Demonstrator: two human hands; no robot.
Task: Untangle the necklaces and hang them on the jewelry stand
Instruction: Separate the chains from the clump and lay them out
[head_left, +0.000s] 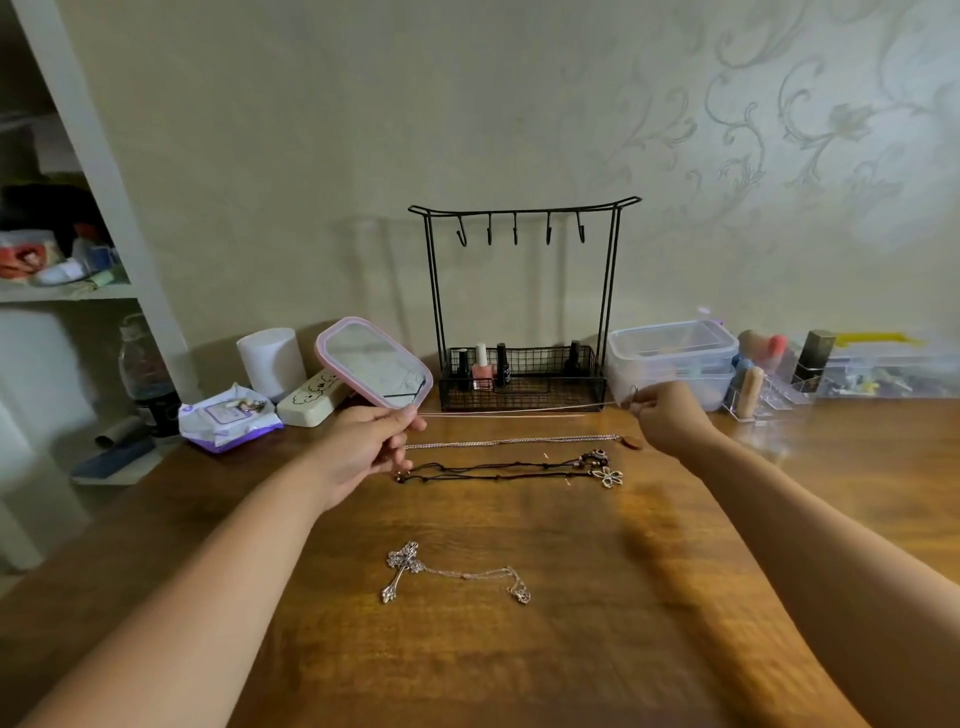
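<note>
Patterned wallpaper backed a wooden worktop (519, 649) where a person sorted necklaces in front of a wire jewelry stand (522, 306).

Both hands were raised just above the wood, a thin pale chain (509, 411) stretched taut between them. The left hand (363, 447) pinched one end between curled fingers and thumb; the right hand (670, 415) pinched the other, near what looked like a small ring or clasp, too blurred to tell. Pulling the chain into a straight line appeared meant to prove it free of knots before lifting it to a hook.

Just below the hands, three more necklaces lay in neat parallel lines: a pinkish chain (511, 441) nearest the stand, then two dark cords, one with a beaded pendant (595, 459) and one with a pale flower pendant (609, 476). That tidy layout suggested they were already separated and waiting their turn. Closer to the camera and well apart from them, a silver chain with a cross pendant (402, 569) lay loosely kinked, probably not yet straightened.

Beyond the hands, the stand's five hooks (515, 231) all hung bare, so no necklace had been hung. Its mesh base held nail polish bottles (482, 370). A pink-rimmed mirror (374, 364) leaned to its left, clear plastic boxes (672, 358) stood to its right.
</note>
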